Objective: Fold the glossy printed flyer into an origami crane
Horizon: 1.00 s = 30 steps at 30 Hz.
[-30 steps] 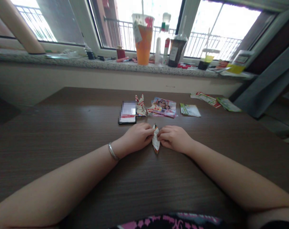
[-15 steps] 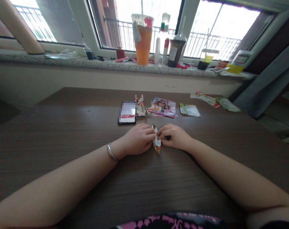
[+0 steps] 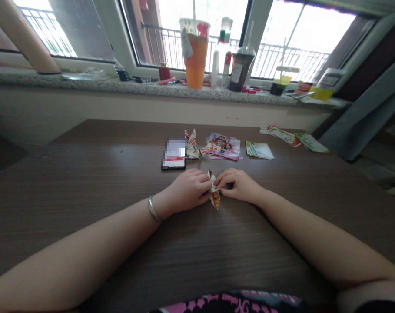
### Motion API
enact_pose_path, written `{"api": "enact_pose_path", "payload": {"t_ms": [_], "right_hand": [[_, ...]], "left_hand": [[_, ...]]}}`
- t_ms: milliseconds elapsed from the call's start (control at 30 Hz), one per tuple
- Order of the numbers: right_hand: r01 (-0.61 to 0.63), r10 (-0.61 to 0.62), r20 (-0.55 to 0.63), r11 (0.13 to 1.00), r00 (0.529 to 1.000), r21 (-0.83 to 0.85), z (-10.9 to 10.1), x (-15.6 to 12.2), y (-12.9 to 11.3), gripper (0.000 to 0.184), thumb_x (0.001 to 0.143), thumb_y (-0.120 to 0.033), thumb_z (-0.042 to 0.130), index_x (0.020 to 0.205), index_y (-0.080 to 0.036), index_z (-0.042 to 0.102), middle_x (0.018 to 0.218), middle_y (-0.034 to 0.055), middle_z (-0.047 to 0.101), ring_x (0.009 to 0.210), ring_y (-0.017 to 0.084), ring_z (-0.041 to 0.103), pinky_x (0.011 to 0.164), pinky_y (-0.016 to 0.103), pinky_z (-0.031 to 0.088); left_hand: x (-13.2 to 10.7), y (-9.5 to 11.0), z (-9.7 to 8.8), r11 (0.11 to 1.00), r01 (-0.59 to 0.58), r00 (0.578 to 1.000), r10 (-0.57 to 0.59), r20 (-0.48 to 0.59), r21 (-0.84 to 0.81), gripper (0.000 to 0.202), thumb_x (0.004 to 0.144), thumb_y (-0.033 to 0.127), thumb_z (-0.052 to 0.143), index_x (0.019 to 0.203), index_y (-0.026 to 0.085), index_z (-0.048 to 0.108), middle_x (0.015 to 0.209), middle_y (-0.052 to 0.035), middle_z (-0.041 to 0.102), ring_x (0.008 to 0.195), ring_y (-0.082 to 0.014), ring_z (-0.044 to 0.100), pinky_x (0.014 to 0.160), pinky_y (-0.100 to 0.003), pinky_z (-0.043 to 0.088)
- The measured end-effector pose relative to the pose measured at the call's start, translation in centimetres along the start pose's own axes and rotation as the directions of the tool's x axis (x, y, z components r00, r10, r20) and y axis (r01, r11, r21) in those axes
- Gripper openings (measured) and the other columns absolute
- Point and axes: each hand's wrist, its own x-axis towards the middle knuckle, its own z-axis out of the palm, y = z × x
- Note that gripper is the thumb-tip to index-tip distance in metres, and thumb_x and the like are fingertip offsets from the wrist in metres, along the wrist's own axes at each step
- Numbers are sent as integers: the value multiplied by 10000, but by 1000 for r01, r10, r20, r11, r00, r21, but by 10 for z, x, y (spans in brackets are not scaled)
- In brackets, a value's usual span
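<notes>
Between my hands, on the dark wooden table [image 3: 119,243], is a small piece of folded paper [image 3: 216,201], white with orange print and pointed at both ends. My left hand [image 3: 192,190], with a silver bangle at the wrist, grips its left side; some of those fingertips are hidden. From the right, my right hand [image 3: 238,184] pinches a narrow white flap of the paper between thumb and fingertips. Beyond my hands stands another folded paper shape [image 3: 193,147] with red stripes, beside a phone [image 3: 174,154] whose screen is blurred.
Printed leaflets [image 3: 228,145] lie past my hands, and a stack of paper slips [image 3: 260,150] sits to their right. More strips [image 3: 283,135] lie near the far right edge. Drink cups, such as an orange one [image 3: 195,61], and bottles line the granite windowsill [image 3: 145,89].
The paper's white flap on the right has been drawn narrower and stands out toward my right fingers. More of the orange print shows. My left hand has hardly moved.
</notes>
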Motion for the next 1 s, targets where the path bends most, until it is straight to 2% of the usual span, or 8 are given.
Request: {"api": "enact_pose_path", "payload": {"t_ms": [267,500,667,800,1000], "right_hand": [[-53,53,-15,998,998,26,3,0,2,98,761,-132,664,704,-203,699,854,23,752,831,155,691,846,315,502],[-35,36,-18,999,999,35,6,0,6,95,758,-110,647,721,-194,670,862,20,741,853,151,677,870,318,478],[16,-14,22,993,1000,-117,4,-1,-2,106,753,-114,648,811,-203,653,898,21,720,895,172,645,866,337,466],[1,11,43,962,999,-275,2,-2,-11,73,807,-172,633,870,-203,652,933,44,702,918,182,618,826,317,471],[33,-2,66,876,998,-480,4,-2,-15,64,840,-199,609,849,-184,670,899,65,696,861,191,597,766,302,459]], "left_hand": [[1,0,0,999,-5,1000,5,-16,41,164,885,293,544,850,165,640,862,-69,648,812,-194,597,750,-323,455],[2,1,2,995,98,995,-98,-26,4,158,888,260,546,796,165,632,756,-35,622,684,-154,570,636,-275,425],[3,-3,4,991,110,993,-113,-38,-79,119,863,239,576,788,168,636,764,-34,610,711,-150,564,644,-263,425],[3,-8,6,987,99,994,-105,-37,-128,91,852,224,580,806,172,639,773,-31,610,745,-157,570,684,-269,437],[2,-9,4,995,66,997,-69,-41,-71,81,844,233,579,820,171,626,802,-39,622,753,-172,572,704,-289,444]]}}
